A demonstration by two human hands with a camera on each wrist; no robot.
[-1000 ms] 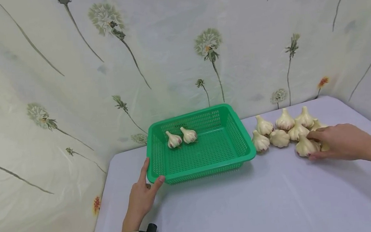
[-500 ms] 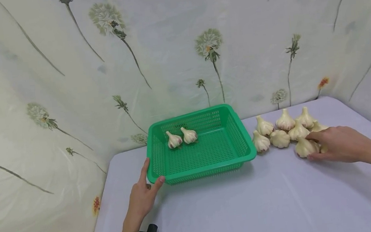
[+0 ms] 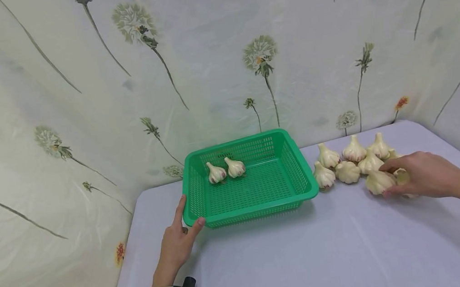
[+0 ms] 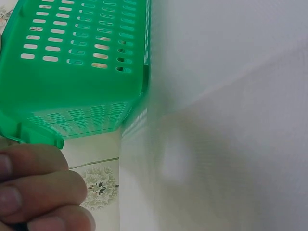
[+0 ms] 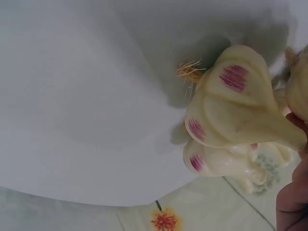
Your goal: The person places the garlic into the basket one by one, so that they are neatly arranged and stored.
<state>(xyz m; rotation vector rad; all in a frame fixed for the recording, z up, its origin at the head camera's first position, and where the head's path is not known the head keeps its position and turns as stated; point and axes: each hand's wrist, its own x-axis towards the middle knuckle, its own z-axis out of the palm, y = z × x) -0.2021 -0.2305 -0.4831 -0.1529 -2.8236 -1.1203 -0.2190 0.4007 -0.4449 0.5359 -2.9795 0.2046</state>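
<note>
My right hand (image 3: 426,175) pinches a garlic bulb (image 3: 379,182) at the right of the table, thumb low on its near side and fingers over its top. In the right wrist view this garlic bulb (image 5: 299,86) is cut off by the frame's edge, against a fingertip. A nearer garlic bulb (image 5: 233,106) with purple streaks and root hairs lies beside it, mostly hidden under the hand in the head view. My left hand (image 3: 176,246) holds the near left corner of a green plastic basket (image 3: 256,212), thumb on the front rim, index finger along the left side.
Two garlic bulbs (image 3: 235,167) lie at the basket's back left. Several more garlic bulbs (image 3: 347,172) are clustered right of the basket. A flower-print cloth (image 3: 215,72) hangs behind the white-covered table (image 3: 289,257).
The garlic bulb in my right hand has tipped and risen slightly, and part of the bulb behind it shows more. My left hand and the basket have stayed put.
</note>
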